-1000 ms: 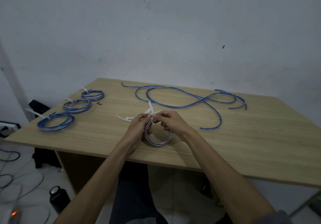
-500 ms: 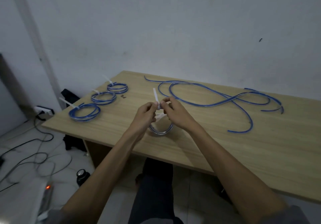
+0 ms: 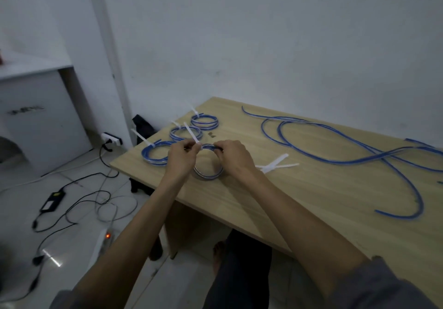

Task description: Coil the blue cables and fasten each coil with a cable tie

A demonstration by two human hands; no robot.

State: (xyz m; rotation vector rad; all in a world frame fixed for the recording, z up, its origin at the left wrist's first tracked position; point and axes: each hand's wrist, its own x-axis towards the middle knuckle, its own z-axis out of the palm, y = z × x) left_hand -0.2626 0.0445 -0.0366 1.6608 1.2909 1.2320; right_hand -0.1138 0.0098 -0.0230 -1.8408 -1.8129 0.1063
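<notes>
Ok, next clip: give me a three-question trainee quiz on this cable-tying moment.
1. True or false: three tied coils already lie at the table's left end.
2. Which hand pinches the cable tie tail that sticks up? A) left hand B) right hand C) neither
3. Fill in: the spare cable ties lie to the ___ of the held coil.

Key: 1 true: near coil, middle coil, far coil. 2 A; the right hand's grip is on the held coil's top. 3 right; the loose cables lie beyond them.
</notes>
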